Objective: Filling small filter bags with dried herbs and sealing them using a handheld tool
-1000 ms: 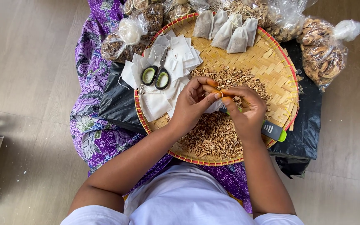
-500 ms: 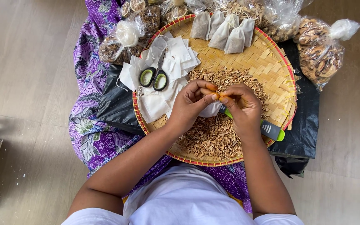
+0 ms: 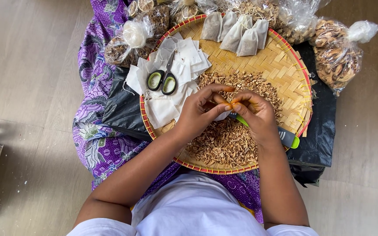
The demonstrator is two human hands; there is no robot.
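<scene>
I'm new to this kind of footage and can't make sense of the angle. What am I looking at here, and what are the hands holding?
There is no machine here: the camera sits on a person's head and looks straight down at their two bare hands. In front of them lies a round woven tray holding a heap of dried plant chips, a stack of empty white pouches with scissors on top, and four filled pouches at the far rim. Clear bags of dried goods lie around it. The left hand and right hand together pinch a small white pouch over the heap. A green-handled tool lies under the right hand.
</scene>
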